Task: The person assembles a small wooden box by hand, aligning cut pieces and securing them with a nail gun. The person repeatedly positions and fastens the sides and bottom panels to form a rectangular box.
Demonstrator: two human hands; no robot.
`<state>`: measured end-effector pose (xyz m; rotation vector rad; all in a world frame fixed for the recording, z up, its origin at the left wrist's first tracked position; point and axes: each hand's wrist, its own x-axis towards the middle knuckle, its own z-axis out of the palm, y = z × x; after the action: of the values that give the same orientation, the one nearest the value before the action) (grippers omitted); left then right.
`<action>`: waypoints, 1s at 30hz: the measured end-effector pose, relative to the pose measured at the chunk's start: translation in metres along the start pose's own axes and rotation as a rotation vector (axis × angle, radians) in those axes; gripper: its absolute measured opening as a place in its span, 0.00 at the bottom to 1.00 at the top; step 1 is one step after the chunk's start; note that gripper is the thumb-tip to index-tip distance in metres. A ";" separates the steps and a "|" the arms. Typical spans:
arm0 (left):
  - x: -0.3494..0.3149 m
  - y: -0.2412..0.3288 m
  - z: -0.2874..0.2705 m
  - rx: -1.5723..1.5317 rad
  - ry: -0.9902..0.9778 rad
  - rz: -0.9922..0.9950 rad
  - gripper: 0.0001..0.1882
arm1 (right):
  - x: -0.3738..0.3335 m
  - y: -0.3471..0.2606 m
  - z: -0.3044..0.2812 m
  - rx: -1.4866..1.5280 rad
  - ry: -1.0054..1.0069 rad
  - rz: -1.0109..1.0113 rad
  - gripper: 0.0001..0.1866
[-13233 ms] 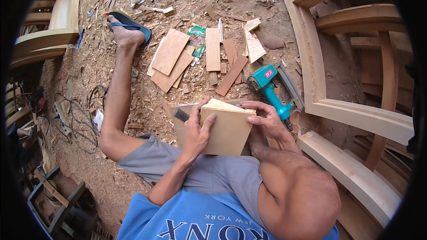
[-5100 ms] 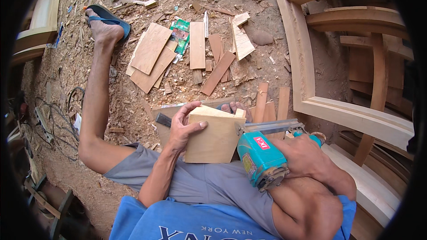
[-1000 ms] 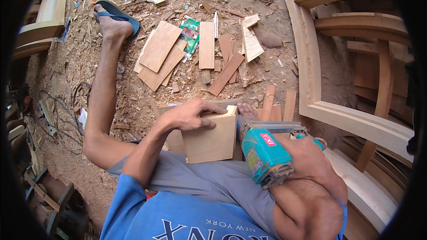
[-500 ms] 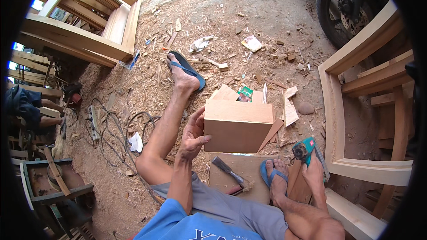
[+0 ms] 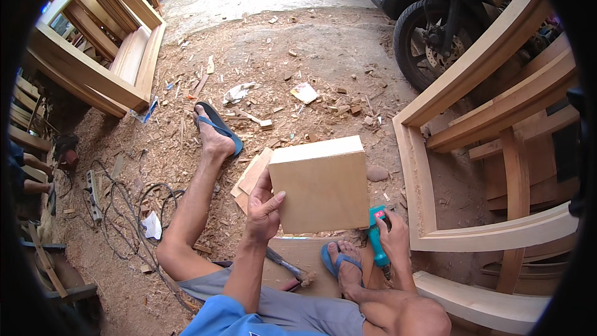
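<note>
Block (image 5: 320,185) now raised upright over the floor's sawdust, our left hand (image 5: 264,208) gripping its left edge, thumb across the face. Right hand (image 5: 393,231) has lowered the teal tool (image 5: 377,241) beside our foot, fingers wrapped round it. Cutting looks paused; we judge this an inspection.

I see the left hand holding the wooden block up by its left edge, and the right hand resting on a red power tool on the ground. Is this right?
Not quite. The power tool under the right hand is teal, not red, as the head view shows. The rest holds: the left hand holds the wooden block up by its left edge, and the tool lies low, beside the sandalled foot.
</note>
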<state>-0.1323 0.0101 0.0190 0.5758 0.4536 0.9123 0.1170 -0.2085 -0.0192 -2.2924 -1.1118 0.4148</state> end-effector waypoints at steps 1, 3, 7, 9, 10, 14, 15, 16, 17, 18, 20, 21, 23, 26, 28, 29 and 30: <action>0.001 -0.004 0.003 0.007 -0.002 -0.018 0.39 | 0.015 -0.013 -0.011 0.319 -0.101 0.073 0.22; 0.002 -0.010 0.008 0.013 -0.023 -0.044 0.39 | 0.041 -0.042 -0.027 0.919 -0.301 0.149 0.27; 0.005 -0.019 0.017 0.054 0.041 -0.065 0.38 | 0.068 -0.089 -0.037 0.923 -0.460 -0.080 0.33; 0.006 -0.018 0.019 0.121 0.072 -0.010 0.37 | 0.068 -0.099 -0.033 0.802 -0.476 -0.008 0.32; 0.007 -0.017 0.020 0.156 0.094 0.020 0.37 | 0.068 -0.102 -0.026 0.866 -0.468 0.027 0.31; 0.009 -0.009 0.023 0.123 0.035 0.015 0.32 | 0.061 -0.097 -0.004 1.080 -0.403 0.187 0.30; 0.009 -0.007 0.024 0.062 0.015 -0.012 0.31 | 0.059 -0.094 -0.001 1.117 -0.419 0.193 0.29; 0.009 -0.005 0.024 0.000 -0.005 -0.040 0.30 | 0.059 -0.090 0.000 1.149 -0.430 0.242 0.29; 0.010 -0.004 0.024 0.059 -0.006 -0.069 0.29 | 0.059 -0.087 -0.001 1.180 -0.438 0.287 0.28; 0.011 -0.004 0.023 0.117 -0.008 -0.097 0.28 | 0.061 -0.085 -0.001 1.208 -0.468 0.307 0.26; 0.017 -0.007 0.020 0.115 -0.066 -0.102 0.30 | 0.063 -0.082 -0.006 1.321 -0.607 0.357 0.25; 0.020 -0.009 0.016 0.105 -0.019 -0.162 0.30 | 0.063 -0.082 -0.008 1.360 -0.656 0.428 0.25; 0.025 -0.015 0.003 -0.016 -0.040 -0.211 0.32 | 0.061 -0.082 -0.011 1.457 -0.664 0.387 0.26; 0.029 -0.025 -0.020 -0.263 -0.100 -0.319 0.29 | 0.056 -0.078 -0.011 1.371 -0.612 0.396 0.33; 0.028 -0.035 -0.032 -0.526 -0.020 -0.401 0.21 | 0.055 -0.073 -0.010 1.163 -0.517 0.526 0.38; 0.027 -0.036 -0.037 -0.569 0.060 -0.449 0.19 | 0.055 -0.070 -0.009 1.120 -0.541 0.415 0.39; 0.025 -0.036 -0.040 -0.612 0.140 -0.498 0.17 | 0.055 -0.067 -0.009 1.036 -0.518 0.375 0.41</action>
<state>-0.1208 0.0245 -0.0379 -0.1618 0.3916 0.5654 0.1134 -0.1340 0.0261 -1.4442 -0.4357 1.4046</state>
